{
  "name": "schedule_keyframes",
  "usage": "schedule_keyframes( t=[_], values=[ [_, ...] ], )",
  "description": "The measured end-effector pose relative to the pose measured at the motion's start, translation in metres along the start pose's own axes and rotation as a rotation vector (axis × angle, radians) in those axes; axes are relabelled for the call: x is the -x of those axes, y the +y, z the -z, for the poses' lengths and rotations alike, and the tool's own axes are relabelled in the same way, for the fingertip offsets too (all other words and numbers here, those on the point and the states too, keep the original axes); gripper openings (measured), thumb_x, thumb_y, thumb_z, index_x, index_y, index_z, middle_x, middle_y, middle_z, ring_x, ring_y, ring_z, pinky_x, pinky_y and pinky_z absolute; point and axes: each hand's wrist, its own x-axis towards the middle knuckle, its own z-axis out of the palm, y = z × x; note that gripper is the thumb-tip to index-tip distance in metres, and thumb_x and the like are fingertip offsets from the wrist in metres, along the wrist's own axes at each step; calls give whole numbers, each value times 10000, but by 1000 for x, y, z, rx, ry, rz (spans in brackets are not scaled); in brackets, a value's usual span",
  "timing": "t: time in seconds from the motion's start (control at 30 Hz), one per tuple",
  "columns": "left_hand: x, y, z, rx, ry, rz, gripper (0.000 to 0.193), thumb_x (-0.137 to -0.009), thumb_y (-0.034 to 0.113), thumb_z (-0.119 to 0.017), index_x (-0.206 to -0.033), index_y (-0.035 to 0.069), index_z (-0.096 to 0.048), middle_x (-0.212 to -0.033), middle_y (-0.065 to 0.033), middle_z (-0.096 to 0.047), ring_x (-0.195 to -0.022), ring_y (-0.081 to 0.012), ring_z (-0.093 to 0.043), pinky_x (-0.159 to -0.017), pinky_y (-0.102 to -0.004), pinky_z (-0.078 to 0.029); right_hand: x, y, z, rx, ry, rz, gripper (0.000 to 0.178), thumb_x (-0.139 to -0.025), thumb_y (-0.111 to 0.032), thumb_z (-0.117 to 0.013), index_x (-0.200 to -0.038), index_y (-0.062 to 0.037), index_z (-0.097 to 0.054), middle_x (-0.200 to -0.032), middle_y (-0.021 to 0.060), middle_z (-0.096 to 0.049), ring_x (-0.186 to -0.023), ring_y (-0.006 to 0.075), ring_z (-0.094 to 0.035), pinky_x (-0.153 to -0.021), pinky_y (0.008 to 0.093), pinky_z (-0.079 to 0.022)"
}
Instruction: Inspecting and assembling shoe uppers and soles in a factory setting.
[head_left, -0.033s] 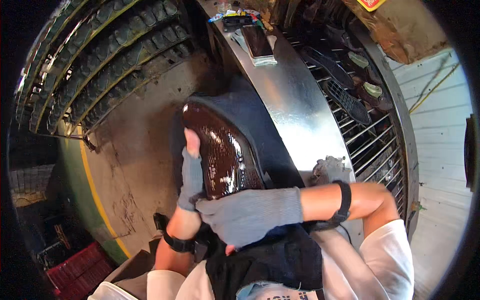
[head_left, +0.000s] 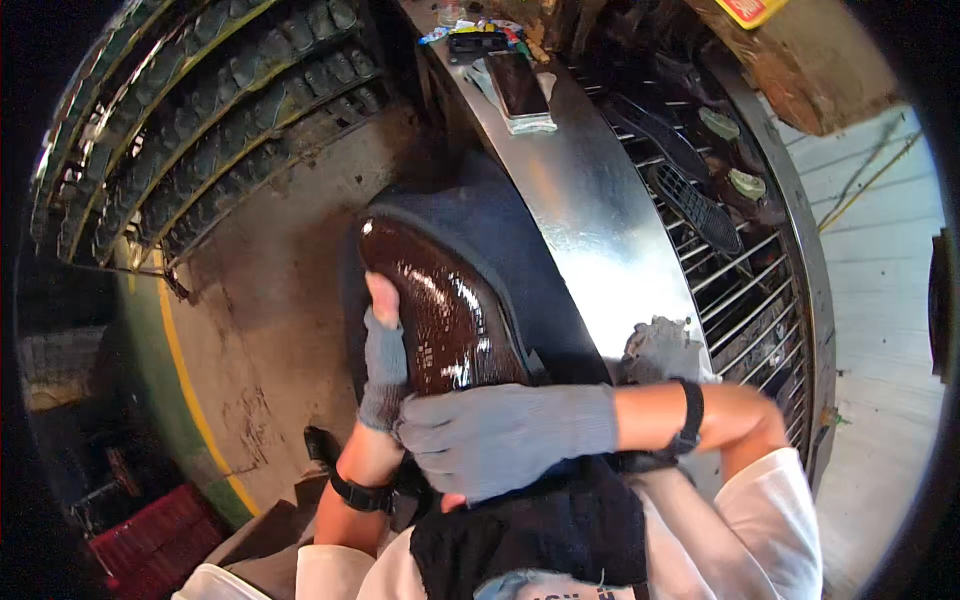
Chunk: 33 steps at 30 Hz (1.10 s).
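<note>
A glossy dark brown shoe (head_left: 430, 300) with a creased upper and a dark edge along its right side is held in front of me, toe pointing away. My left hand (head_left: 384, 360), in a grey fingerless-tip glove, grips its left side; the bare thumb tip presses the upper, and the other fingers are hidden beneath. Across the shoe's rear lies my gloved right hand (head_left: 505, 440), closed around that end, its knuckles close to my left wrist. One bare fingertip shows at its lower edge. Dark cloth (head_left: 540, 530) covers my front below the hands.
Along the right runs a shiny metal ledge (head_left: 600, 260) bearing a phone (head_left: 516, 85) on a cloth. Beyond it, metal rods (head_left: 745, 295) carry dark soles (head_left: 695, 205) and shoes. Racks of footwear (head_left: 250, 110) fill the upper left. A red crate (head_left: 165, 545) stands lower left.
The shoe and my left hand have shifted slightly toward me. My right hand has slid a little to the right and nearer. Both grips look the same.
</note>
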Motion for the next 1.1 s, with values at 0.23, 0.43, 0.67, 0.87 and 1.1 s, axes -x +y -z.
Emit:
schedule_keyframes(
  t=[0.23, 0.43, 0.67, 0.87, 1.1],
  values=[
    [28, -6, -21, -194, -30, -16, 953, -971, 810, -430, -1465, -2, -492, -1354, -166, -646, -1183, -283, -676, -1034, -436, -569, 35, -8, 25, -494, 988, -1062, 863, -938, -322, -740, -1598, 40, -318, -1484, 225, -532, -1374, 304, -535, -1196, 413, -354],
    [38, -1, -38, -366, -97, -65, 916, -993, 727, -529, -1546, 12, -385, -1435, -171, -576, -1268, -274, -627, -1082, -403, -518, 49, -5, 61, -493, 856, -933, 793, -937, -294, -760, -1564, 30, -398, -1460, 265, -576, -1299, 371, -637, -1066, 410, -504],
    [56, -10, -41, -673, -5, -244, 884, -969, 612, -659, -1564, 25, -371, -1473, -150, -539, -1329, -253, -561, -1118, -396, -463, 30, 3, 98, -503, 723, -933, 701, -891, -233, -776, -1511, -17, -528, -1341, 152, -677, -1214, 233, -659, -1126, 349, -437],
    [33, 41, -39, -627, -265, -429, 859, -1023, 638, -558, -1543, -37, -454, -1530, -172, -518, -1375, -244, -521, -1192, -374, -365, 50, 12, 4, -1456, 1062, -971, 801, -1021, -558, -622, -1581, -41, -376, -1484, 109, -541, -1366, 216, -534, -1131, 359, -444],
    [-22, 29, -32, -251, -233, -218, 861, -1022, 583, -586, -1623, 23, -325, -1525, -148, -508, -1269, -228, -617, -1068, -362, -528, 53, 40, -20, -2180, 1042, -829, 606, -1087, -427, -573, -1522, -18, -468, -1399, 142, -623, -1200, 222, -674, -1011, 356, -589]
  ],
)
